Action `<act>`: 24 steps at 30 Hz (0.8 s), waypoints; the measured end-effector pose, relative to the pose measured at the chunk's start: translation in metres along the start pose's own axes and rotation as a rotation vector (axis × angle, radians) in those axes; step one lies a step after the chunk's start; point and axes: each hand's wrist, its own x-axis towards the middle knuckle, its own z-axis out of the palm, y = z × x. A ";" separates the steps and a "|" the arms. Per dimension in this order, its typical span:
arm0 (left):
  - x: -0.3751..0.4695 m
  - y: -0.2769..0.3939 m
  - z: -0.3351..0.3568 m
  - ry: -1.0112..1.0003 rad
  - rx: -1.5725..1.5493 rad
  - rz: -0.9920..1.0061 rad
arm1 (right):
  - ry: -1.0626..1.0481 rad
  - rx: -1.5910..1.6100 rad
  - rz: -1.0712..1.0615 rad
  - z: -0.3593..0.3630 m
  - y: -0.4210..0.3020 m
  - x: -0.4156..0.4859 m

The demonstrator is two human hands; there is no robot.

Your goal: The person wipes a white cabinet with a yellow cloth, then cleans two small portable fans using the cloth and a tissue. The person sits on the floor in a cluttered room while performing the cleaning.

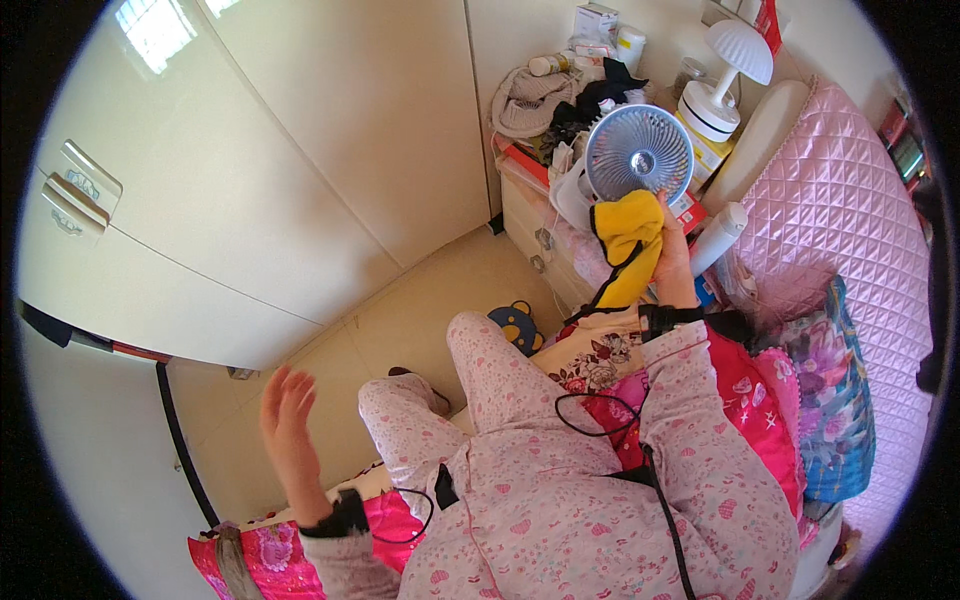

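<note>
My right hand (673,244) grips a yellow cloth with black edging (628,225), which hangs down towards the bed. Its fingertips are at the lower rim of a small round fan (639,154) with a grey-blue grille; whether they touch it I cannot tell. The cloth covers part of the fan's lower edge. My left hand (289,431) is raised at the left with nothing in it, fingers apart and a little blurred. Both wrists wear black bands.
The fan is at a cluttered nightstand (536,217), among a white mushroom-shaped lamp (724,71), a woven hat (532,101) and a white bottle (718,236). A pink quilted headboard (832,195) stands at the right. Cream cabinet doors (300,135) rise ahead. A bear-faced slipper (516,328) lies on the floor.
</note>
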 end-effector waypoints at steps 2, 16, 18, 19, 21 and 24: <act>0.020 0.017 0.065 -0.171 -0.036 -0.008 | 0.085 -0.026 -0.021 -0.003 0.011 -0.005; 0.064 0.010 0.317 -0.789 -0.062 -0.048 | 0.225 -0.257 -0.377 0.013 0.062 -0.038; 0.062 0.003 0.332 -0.795 -0.097 -0.090 | 0.304 -0.332 -0.380 0.016 0.072 -0.037; 0.060 -0.001 0.337 -0.799 -0.099 -0.119 | 0.289 -0.361 -0.412 0.018 0.078 -0.036; 0.053 -0.009 0.346 -0.783 -0.098 -0.161 | 0.312 -0.439 -0.452 0.023 0.092 -0.035; 0.046 -0.019 0.358 -0.749 -0.116 -0.176 | 0.341 -0.544 -0.486 0.030 0.108 -0.035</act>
